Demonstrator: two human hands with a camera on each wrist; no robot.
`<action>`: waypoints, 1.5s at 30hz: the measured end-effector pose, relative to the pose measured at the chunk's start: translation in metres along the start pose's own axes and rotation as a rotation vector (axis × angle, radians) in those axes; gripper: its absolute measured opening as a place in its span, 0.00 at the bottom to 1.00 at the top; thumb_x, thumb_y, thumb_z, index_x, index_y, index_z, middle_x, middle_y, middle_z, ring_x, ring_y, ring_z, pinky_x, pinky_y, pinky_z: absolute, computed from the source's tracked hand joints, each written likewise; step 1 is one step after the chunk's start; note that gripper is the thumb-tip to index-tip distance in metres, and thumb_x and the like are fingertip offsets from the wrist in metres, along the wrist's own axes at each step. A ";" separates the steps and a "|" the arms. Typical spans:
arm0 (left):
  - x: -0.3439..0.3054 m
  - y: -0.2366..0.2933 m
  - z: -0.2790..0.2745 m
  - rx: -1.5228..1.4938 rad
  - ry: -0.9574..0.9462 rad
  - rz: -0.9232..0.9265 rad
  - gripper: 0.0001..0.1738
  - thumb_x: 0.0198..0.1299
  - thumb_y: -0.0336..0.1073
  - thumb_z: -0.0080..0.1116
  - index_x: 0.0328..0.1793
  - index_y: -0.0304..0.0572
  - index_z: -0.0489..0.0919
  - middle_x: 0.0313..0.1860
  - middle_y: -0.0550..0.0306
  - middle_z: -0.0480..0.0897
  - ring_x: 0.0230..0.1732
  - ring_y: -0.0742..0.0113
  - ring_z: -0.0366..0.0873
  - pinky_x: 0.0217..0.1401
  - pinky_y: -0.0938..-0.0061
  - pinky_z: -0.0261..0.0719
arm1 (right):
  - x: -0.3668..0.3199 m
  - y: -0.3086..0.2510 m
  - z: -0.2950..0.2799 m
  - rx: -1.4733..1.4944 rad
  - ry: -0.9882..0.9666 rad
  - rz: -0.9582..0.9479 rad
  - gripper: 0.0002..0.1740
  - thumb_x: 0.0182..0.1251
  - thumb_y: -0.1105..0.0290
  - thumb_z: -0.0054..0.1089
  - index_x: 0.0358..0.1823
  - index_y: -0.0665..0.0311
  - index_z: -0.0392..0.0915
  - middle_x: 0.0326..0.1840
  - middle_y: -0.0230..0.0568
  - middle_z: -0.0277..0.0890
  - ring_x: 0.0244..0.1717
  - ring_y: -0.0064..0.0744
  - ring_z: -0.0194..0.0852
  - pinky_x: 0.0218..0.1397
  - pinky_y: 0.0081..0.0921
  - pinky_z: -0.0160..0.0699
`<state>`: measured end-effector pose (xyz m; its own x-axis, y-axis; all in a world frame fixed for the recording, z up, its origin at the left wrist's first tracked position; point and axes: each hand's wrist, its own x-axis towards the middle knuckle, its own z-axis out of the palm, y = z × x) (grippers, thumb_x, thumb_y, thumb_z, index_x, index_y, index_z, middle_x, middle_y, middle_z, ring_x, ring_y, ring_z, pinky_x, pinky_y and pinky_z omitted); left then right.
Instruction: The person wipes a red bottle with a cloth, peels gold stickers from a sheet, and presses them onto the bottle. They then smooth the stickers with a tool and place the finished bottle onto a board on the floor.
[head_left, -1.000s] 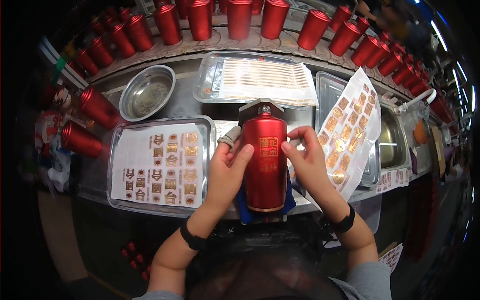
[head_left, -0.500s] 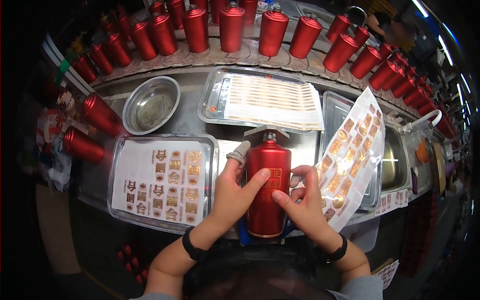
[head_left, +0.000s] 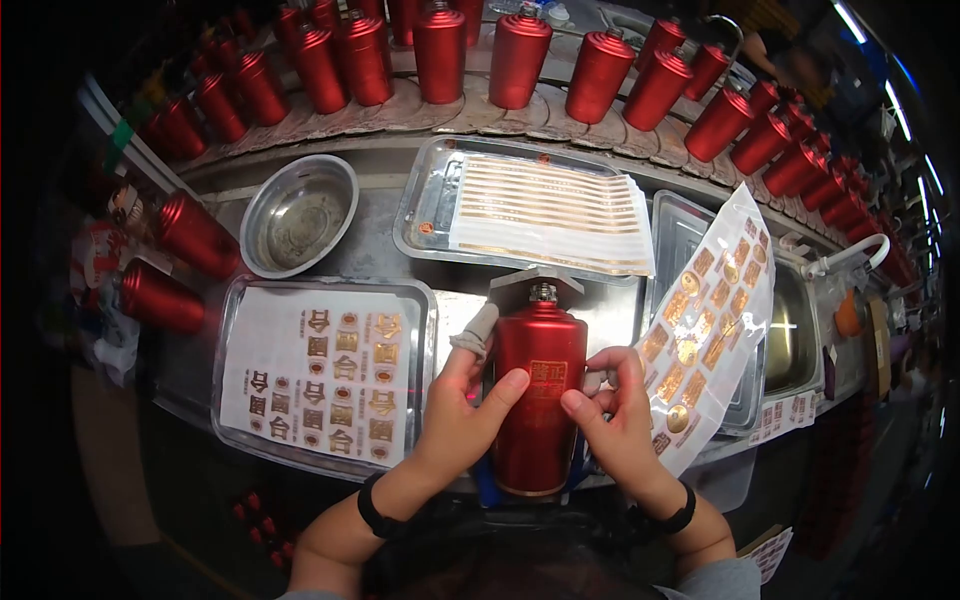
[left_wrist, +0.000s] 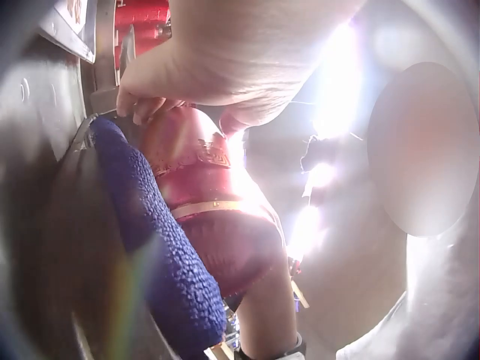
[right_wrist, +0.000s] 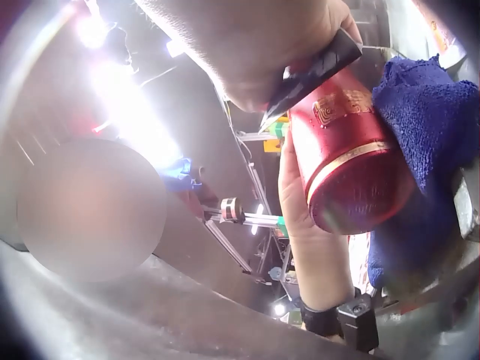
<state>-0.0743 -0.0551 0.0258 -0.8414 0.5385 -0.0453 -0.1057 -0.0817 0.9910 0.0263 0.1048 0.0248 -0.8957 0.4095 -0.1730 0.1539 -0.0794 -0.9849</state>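
1. Nearest, a red bottle (head_left: 541,455) lies label-side up between the two hands, base toward the body and neck pointing far; its long axis runs near to far, along the gap between the palms.
2. Left hand (head_left: 462,412) grips its left flank, thumb tip just left of the gold label (head_left: 549,380). Right hand (head_left: 624,428) pinches the right flank, fingers bent, thumb tip by the label's lower right corner. Of the two, the right thumb seems nearer the label; what the hidden left fingers do underneath I cannot tell.
3. Underneath, a blue cloth (right_wrist: 420,124) pads the bottle, as the wrist views show.
4. Around it stretches a metal worktop (head_left: 612,300). Left stands a tray (head_left: 428,335) with a sheet of gold characters (head_left: 263,335); right, near the right hand, hangs a sticker sheet (head_left: 715,330).
5. Beyond the neck lies a striped sheet (head_left: 545,222); far left, a metal bowl (head_left: 305,222).
6. Farthest, upright red bottles (head_left: 598,82) line a curved conveyor (head_left: 480,118).
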 end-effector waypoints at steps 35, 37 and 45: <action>-0.020 -0.008 -0.018 0.204 -0.044 0.100 0.47 0.60 0.45 0.69 0.77 0.26 0.58 0.72 0.33 0.69 0.75 0.49 0.67 0.75 0.62 0.65 | -0.002 -0.045 -0.005 -0.486 -0.060 -0.496 0.17 0.60 0.80 0.69 0.47 0.67 0.72 0.42 0.41 0.74 0.39 0.30 0.78 0.41 0.23 0.77; -0.021 -0.006 -0.017 0.211 -0.028 0.108 0.47 0.60 0.45 0.70 0.77 0.26 0.58 0.72 0.33 0.69 0.74 0.48 0.67 0.75 0.62 0.65 | 0.013 -0.050 0.005 -0.701 0.024 -0.657 0.11 0.59 0.78 0.70 0.40 0.68 0.76 0.33 0.44 0.76 0.34 0.37 0.78 0.38 0.27 0.75; -0.021 -0.014 -0.024 0.046 -0.076 0.071 0.42 0.65 0.41 0.63 0.78 0.28 0.58 0.73 0.35 0.69 0.76 0.49 0.65 0.76 0.65 0.62 | -0.007 -0.045 -0.003 -0.775 -0.354 -1.041 0.19 0.44 0.84 0.71 0.41 0.63 0.84 0.30 0.41 0.80 0.30 0.37 0.77 0.34 0.30 0.75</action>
<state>-0.0676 -0.0856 0.0100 -0.8029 0.5952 0.0328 -0.0215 -0.0838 0.9963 0.0265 0.1081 0.0698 -0.7806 -0.2999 0.5483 -0.5700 0.7014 -0.4279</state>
